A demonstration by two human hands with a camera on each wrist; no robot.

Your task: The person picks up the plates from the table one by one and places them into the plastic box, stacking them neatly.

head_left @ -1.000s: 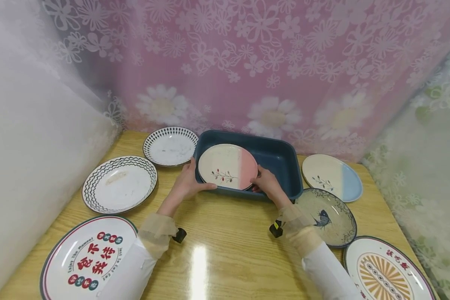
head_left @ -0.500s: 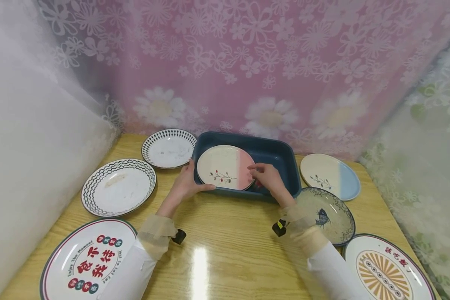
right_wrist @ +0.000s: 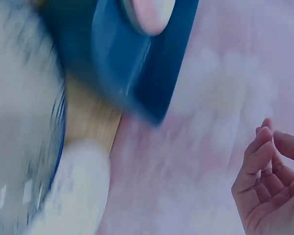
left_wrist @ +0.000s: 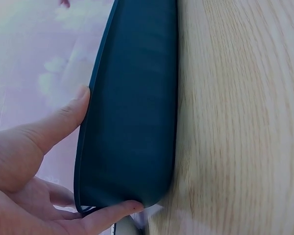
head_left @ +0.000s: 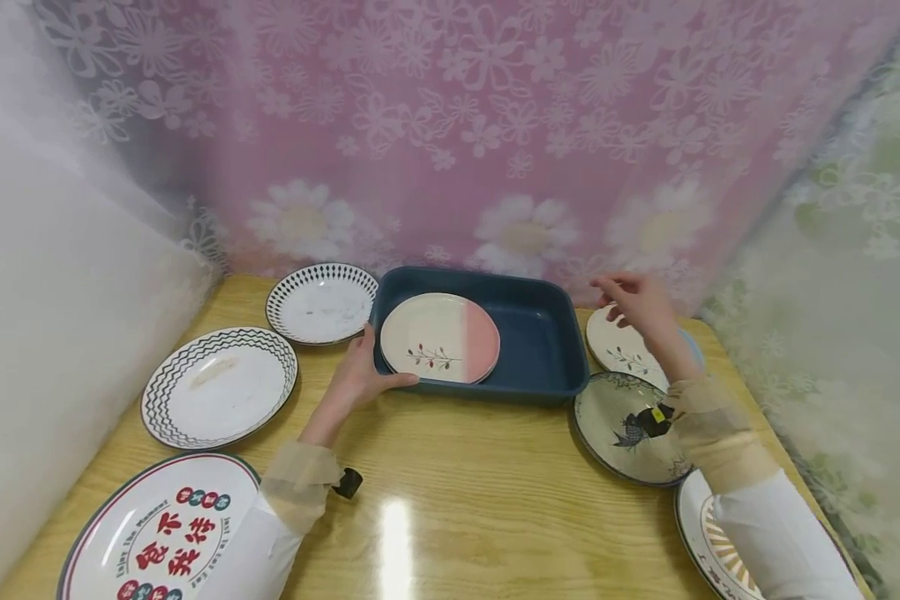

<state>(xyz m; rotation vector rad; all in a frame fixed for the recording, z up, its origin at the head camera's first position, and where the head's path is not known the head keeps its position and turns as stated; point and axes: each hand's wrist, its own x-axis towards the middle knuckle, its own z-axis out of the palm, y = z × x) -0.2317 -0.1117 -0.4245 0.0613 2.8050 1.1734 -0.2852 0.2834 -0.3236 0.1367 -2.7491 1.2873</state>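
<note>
A dark blue rectangular baking dish (head_left: 543, 350) stands at the back of the table. Inside its left part lies an oval cream-and-pink plate (head_left: 439, 337) with a painted twig. My left hand (head_left: 354, 379) holds the dish at its front left corner, thumb on the front rim and fingers at the left end. In the left wrist view, thumb and one finger touch its wall (left_wrist: 130, 107). Above the oval cream-and-blue plate (head_left: 621, 344) my right hand (head_left: 641, 312) is raised, partly covering it. Its fingers are loosely bent with nothing in them, as the right wrist view confirms.
Left of the dish are a diamond-rimmed bowl (head_left: 321, 304), a zigzag-rimmed plate (head_left: 221, 387) and a white plate with red characters (head_left: 165, 533). On the right lie a fish plate (head_left: 607, 425) and a sunburst plate (head_left: 701, 533), partly under the right arm. A pink curtain (head_left: 435, 142) hangs behind.
My right hand has let go of the cream-and-pink plate, then moved right and up out of the dish to above the cream-and-blue plate. The left hand has stayed at the dish's corner.
</note>
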